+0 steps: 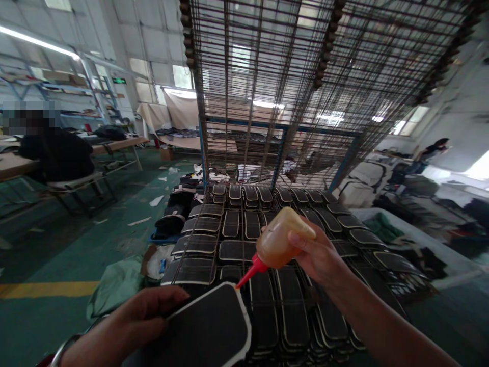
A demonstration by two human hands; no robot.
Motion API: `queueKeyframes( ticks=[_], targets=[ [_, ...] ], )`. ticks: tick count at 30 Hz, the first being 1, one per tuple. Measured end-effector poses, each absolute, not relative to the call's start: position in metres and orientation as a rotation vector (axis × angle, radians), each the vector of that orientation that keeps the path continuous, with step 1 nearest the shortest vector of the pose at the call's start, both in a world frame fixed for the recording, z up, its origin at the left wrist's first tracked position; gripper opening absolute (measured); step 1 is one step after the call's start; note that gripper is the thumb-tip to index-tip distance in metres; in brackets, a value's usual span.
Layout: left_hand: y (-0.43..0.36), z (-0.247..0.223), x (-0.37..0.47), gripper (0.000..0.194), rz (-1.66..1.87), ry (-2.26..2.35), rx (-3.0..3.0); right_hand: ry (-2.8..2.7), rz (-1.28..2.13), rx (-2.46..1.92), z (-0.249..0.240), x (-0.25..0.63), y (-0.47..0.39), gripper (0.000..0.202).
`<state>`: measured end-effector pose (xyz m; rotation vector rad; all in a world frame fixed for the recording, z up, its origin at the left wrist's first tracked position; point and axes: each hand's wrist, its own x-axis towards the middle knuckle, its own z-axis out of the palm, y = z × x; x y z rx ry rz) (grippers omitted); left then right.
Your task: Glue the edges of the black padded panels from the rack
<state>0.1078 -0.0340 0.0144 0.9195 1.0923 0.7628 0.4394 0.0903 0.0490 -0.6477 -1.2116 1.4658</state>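
Observation:
My left hand (133, 316) grips the upper left edge of a dark panel (202, 326) with rounded corners and a pale border, low in the view. In my right hand (311, 250) is a squeeze bottle (280, 239) of amber liquid, tilted down to the left. Its red nozzle (250, 271) meets the pale border at the panel's top corner. Behind and below lie stacks of similar dark panels (262, 306) in rows on a rack.
A raised wire rack (267, 61) leans over the panels. Left of them are a green cloth bag (114, 285) and dark bundles (171, 219). A seated person (57, 148) is at the far left, another person (431, 153) far right. A white-lined bin (446, 280) stands at right.

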Motion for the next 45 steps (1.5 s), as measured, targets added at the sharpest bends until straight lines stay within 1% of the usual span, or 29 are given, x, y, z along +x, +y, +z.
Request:
queueKeyframes(
  ticks=[4, 7, 11, 17, 24, 28, 33, 39, 45],
  targets=[
    [-0.032, 0.018, 0.105, 0.031, 0.65, 1.065, 1.011, -1.221, 1.492, -0.624, 0.051, 0.441, 0.085, 0.038],
    [-0.031, 0.013, 0.098, 0.03, 0.688, 1.091, 0.962, -1.238, 1.506, -0.603, 0.05, 0.442, 0.083, 0.035],
    [-0.031, 0.006, 0.09, 0.031, 0.765, 1.167, 0.909, -1.239, 1.535, -0.603, 0.045, 0.444, 0.082, 0.038],
    [-0.028, 0.005, 0.088, 0.028, 0.815, 1.15, 0.89, -1.165, 1.537, -0.59, 0.037, 0.445, 0.08, 0.035],
    [-0.03, -0.006, 0.093, 0.025, 0.903, 1.09, 0.693, -0.941, 1.432, -0.688, 0.014, 0.441, 0.087, 0.032],
    [-0.032, -0.006, 0.105, 0.026, 0.978, 1.086, 0.596, -0.826, 1.366, -0.729, 0.004, 0.436, 0.092, 0.028],
    [-0.032, 0.001, 0.113, 0.026, 0.955, 1.056, 0.555, -0.754, 1.343, -0.754, 0.002, 0.429, 0.085, 0.034],
    [-0.036, 0.004, 0.119, 0.029, 1.033, 1.092, 0.501, -0.728, 1.39, -0.762, -0.003, 0.421, 0.071, 0.035],
    [-0.038, 0.003, 0.12, 0.03, 1.084, 1.12, 0.47, -0.818, 1.4, -0.748, -0.014, 0.413, 0.055, 0.026]
  ],
)
